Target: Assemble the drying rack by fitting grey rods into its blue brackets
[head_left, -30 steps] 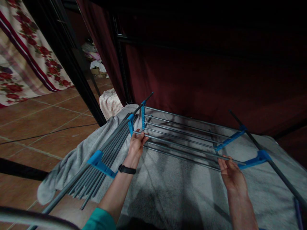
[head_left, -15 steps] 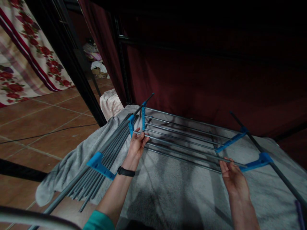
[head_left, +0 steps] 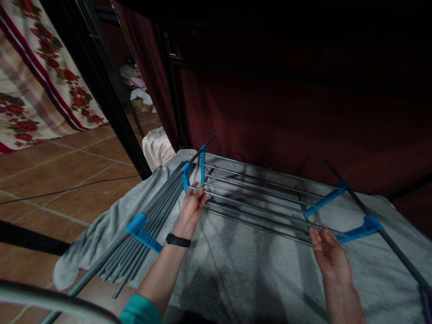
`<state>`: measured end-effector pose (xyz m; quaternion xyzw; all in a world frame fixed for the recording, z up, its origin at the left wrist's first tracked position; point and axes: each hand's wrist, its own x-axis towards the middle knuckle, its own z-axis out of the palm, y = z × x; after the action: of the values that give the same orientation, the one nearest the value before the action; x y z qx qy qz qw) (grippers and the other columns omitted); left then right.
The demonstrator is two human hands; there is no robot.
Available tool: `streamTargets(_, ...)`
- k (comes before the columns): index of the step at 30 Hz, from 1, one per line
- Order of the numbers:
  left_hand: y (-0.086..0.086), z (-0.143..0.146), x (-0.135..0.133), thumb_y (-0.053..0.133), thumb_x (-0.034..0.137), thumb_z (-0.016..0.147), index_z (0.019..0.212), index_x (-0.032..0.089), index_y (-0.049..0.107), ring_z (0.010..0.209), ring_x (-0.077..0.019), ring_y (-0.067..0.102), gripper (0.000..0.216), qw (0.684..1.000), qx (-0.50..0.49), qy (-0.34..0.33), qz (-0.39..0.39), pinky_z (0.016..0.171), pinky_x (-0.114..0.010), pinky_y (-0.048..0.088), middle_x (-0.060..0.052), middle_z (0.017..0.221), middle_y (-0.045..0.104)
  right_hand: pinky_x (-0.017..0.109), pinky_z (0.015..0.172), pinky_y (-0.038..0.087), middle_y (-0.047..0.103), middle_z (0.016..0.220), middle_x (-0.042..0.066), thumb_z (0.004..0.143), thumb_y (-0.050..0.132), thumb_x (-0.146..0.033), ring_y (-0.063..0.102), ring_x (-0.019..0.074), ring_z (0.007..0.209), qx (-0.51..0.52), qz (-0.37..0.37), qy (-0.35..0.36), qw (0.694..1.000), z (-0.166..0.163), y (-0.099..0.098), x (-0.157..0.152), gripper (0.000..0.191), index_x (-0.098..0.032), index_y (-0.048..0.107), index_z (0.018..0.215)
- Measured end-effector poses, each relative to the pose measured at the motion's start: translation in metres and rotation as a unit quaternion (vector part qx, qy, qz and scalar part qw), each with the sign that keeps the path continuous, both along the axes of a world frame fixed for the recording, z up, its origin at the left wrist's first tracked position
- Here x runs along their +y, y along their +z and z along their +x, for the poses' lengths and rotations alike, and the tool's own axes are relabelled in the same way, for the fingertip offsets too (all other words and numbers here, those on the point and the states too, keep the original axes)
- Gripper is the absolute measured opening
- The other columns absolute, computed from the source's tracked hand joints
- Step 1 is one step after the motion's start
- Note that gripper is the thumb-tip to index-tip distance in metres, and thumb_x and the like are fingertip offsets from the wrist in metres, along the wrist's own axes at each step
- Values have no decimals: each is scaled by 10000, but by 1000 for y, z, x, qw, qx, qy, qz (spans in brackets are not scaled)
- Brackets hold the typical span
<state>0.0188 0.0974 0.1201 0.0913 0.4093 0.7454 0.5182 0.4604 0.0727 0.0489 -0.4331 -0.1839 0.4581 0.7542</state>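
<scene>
A clothes drying rack (head_left: 259, 193) with grey metal rods and blue plastic brackets lies over a grey blanket (head_left: 236, 265). My left hand (head_left: 194, 204) grips the left end of one rod beside a blue bracket (head_left: 185, 175); a black band sits on that wrist. My right hand (head_left: 327, 252) holds the right end of the nearest rod, close to another blue bracket (head_left: 361, 229). A folded wing of the rack (head_left: 141, 229) slopes down to the left.
Dark red fabric (head_left: 286, 108) hangs right behind the rack. A black metal post (head_left: 111, 103) stands at the left, with a floral cloth (head_left: 37, 90) beyond it. Terracotta floor tiles (head_left: 60, 180) carry a thin black cable. A pale striped bundle (head_left: 157, 146) lies by the post.
The view has shifted a little; both hands keep the same hold on the rack rods, and the rack has hardly moved.
</scene>
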Motion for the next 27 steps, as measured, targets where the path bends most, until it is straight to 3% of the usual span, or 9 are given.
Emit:
streamTargets(5, 1, 2, -3, 670, 10, 802, 873, 146, 627, 690, -89, 661, 159, 1000, 5, 8, 2, 630, -176, 588, -19, 783, 644, 385, 975, 586, 744, 927, -18, 669, 837, -149, 709, 141, 938, 10, 4, -12, 1000, -1, -1, -1, 188, -216, 661, 668)
streamTargets(9, -1, 3, -3, 677, -2, 781, 759, 144, 610, 671, -67, 640, 162, 1000, 9, 25, 5, 634, -158, 577, 0, 762, 622, 358, 990, 578, 743, 930, -27, 681, 848, -170, 705, 128, 938, 0, 1, -6, 1000, -1, 0, -2, 189, -217, 665, 674)
streamTargets(18, -4, 1, -6, 770, 90, 726, 682, 164, 552, 676, -89, 646, 235, 999, 39, 19, 21, 674, -203, 586, 17, 700, 610, 307, 937, 599, 747, 918, -35, 679, 853, -185, 713, 119, 915, 11, -7, -4, 1000, -2, -1, -3, 180, -221, 678, 698)
streamTargets(22, -12, 0, -15, 810, 171, 712, 763, 163, 610, 685, -127, 663, 206, 997, 72, 13, 21, 681, -253, 586, -11, 727, 643, 346, 944, 607, 738, 852, -39, 672, 846, -202, 725, 136, 868, 10, -12, 11, 1000, -3, 0, -6, 172, -228, 686, 728)
streamTargets(24, -19, -5, -20, 799, 201, 721, 837, 168, 631, 668, -137, 653, 207, 992, 117, 41, 10, 629, -244, 556, -13, 730, 640, 360, 936, 613, 734, 819, -27, 665, 839, -212, 731, 154, 866, 5, -15, 12, 1000, -3, 0, -9, 168, -227, 684, 727)
streamTargets(27, -33, -17, -24, 768, 182, 729, 936, 202, 638, 730, -114, 631, 246, 960, 229, 163, -9, 684, -219, 525, 14, 805, 622, 360, 923, 618, 750, 852, 4, 670, 835, -245, 733, 166, 869, -19, -31, 26, 999, -11, 2, -17, 171, -229, 713, 788)
